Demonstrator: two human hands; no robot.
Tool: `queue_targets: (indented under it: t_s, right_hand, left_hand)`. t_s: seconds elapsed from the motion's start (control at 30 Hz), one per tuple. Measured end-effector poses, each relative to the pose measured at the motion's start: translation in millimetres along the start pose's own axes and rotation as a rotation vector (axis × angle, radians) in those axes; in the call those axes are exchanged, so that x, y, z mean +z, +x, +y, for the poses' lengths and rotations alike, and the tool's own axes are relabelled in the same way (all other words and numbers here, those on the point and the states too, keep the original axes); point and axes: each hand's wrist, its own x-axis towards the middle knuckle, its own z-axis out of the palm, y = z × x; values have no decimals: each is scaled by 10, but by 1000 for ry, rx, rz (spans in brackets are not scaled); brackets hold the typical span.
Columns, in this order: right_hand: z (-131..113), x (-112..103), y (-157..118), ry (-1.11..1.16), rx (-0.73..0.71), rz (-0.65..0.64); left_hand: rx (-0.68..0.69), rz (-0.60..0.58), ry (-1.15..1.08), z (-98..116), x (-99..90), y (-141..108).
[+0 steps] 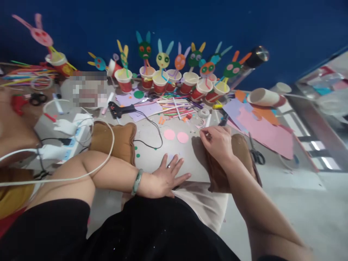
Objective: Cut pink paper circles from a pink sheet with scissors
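My left hand (170, 177) lies spread on the near edge of the table, with a ring on one finger and a bangle at the wrist. A small pale purple piece shows partly by its fingertips. My right hand (217, 143) is closed, its fingers curled together beside a brown cushion (241, 150); whatever they hold, if anything, is hidden. Between the hands and the craft scraps lie two pink paper circles, the left one (169, 134) and the right one (182, 137). A black glue gun (119, 108) rests on purple paper (146, 111), its cord looping towards the circles.
Paper cups (160, 81) with rabbit-faced figures line the blue wall. Colored sticks (176, 107) lie before them. Pink paper (266, 130) and black scissors (257, 154) are at right. A power strip (77, 134), white cable (112, 141) and another person's arm (16, 123) are at left.
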Motion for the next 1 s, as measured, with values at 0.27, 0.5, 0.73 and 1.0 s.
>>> queue_targets:
  t_s: [0.27,0.5,0.73,1.0]
  right_hand:
    - [-108,92,22,-17,-210,-9]
    - [-146,-27,-23,-69,-311,-107]
    - [136,-201,-154,-77,-135,-137]
    - [629,-402,-398,-89,273,53]
  left_hand:
    - [33,45,-22,-110,46,17]
    - [59,-13,-29,-138,-52,-17]
    - [72,-24,2,-157,-159,-14]
    - [113,-111,3,-234,-317,16]
